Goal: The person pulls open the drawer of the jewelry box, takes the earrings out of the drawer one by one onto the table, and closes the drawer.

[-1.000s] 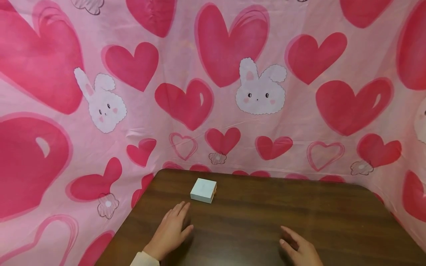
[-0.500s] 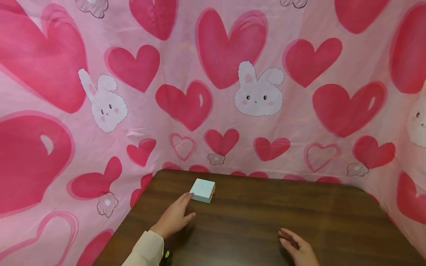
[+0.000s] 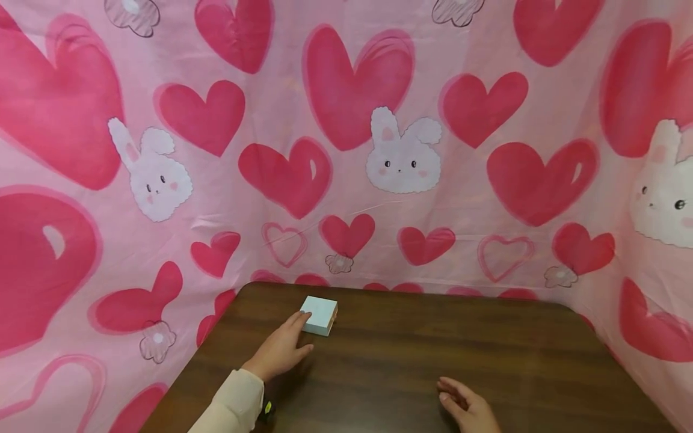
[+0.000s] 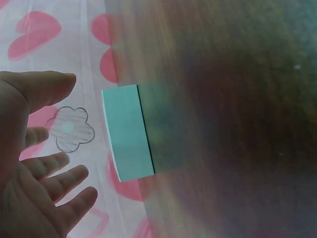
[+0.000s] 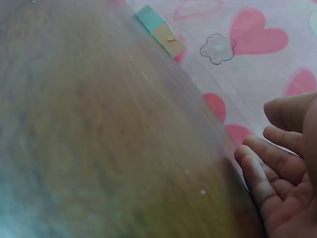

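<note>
A small pale mint-green square box (image 3: 320, 314) lies flat towards the back left of the wooden table. My left hand (image 3: 278, 349) reaches out to its near left side, fingertips overlapping the box's left edge in the head view. In the left wrist view the box (image 4: 129, 133) stands ahead of the spread fingers (image 4: 74, 178) and thumb. My right hand (image 3: 467, 406) is low over the table at the front right, fingers loosely bent around nothing. The right wrist view catches the box (image 5: 151, 22) far off, with a tan part on one side.
The dark brown table (image 3: 390, 355) has rounded back corners. Pink cloth (image 3: 465, 198) printed with hearts and rabbits hangs behind it and along both sides. A cream sleeve (image 3: 233, 400) covers the left forearm, with a dark band at the wrist.
My left hand has moved forward to the box, its fingertips now at the box's left edge. The right hand has barely moved. The head view has turned slightly right.
</note>
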Action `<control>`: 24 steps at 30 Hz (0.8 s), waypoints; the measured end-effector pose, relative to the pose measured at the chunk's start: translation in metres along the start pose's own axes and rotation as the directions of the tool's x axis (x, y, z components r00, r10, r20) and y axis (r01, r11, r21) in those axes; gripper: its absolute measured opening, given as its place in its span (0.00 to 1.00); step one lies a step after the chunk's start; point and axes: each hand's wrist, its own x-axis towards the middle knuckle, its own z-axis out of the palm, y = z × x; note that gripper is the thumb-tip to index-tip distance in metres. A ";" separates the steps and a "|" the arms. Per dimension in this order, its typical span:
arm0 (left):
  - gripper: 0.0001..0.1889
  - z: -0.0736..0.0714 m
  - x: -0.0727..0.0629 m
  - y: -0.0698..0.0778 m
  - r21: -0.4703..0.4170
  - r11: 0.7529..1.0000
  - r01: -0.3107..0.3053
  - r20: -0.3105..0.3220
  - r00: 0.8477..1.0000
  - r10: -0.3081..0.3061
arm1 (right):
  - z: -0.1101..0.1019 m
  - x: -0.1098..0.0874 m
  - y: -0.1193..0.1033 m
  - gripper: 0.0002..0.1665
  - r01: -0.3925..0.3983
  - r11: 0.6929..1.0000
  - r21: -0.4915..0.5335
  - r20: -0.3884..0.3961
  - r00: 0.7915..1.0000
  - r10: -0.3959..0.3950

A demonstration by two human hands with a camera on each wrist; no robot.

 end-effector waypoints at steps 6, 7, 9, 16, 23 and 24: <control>0.40 0.002 0.010 -0.005 0.027 1.000 0.001 0.025 1.000 -0.001 | 0.003 0.001 0.000 0.25 0.013 1.000 0.006 -0.020 1.000 -0.012; 0.41 0.003 0.012 -0.006 0.031 0.999 0.006 0.033 0.999 -0.007 | 0.003 0.001 0.001 0.24 0.015 1.000 0.002 -0.024 1.000 -0.015; 0.42 0.003 0.016 -0.008 0.026 1.000 0.017 0.041 0.999 -0.018 | 0.003 0.002 0.001 0.23 0.017 1.000 -0.008 -0.031 0.999 -0.017; 0.45 0.007 0.026 -0.016 0.017 0.999 0.044 0.067 0.997 -0.045 | 0.002 0.005 0.003 0.23 -0.008 1.000 -0.025 -0.041 0.999 0.007; 0.45 0.014 0.031 -0.019 -0.017 0.998 0.061 0.101 0.993 -0.059 | 0.003 0.005 0.003 0.22 -0.013 0.999 -0.053 -0.055 0.998 0.010; 0.45 0.016 0.031 -0.020 -0.021 0.998 0.058 0.104 0.993 -0.055 | 0.004 0.005 0.003 0.22 -0.022 0.998 -0.056 -0.058 0.998 0.019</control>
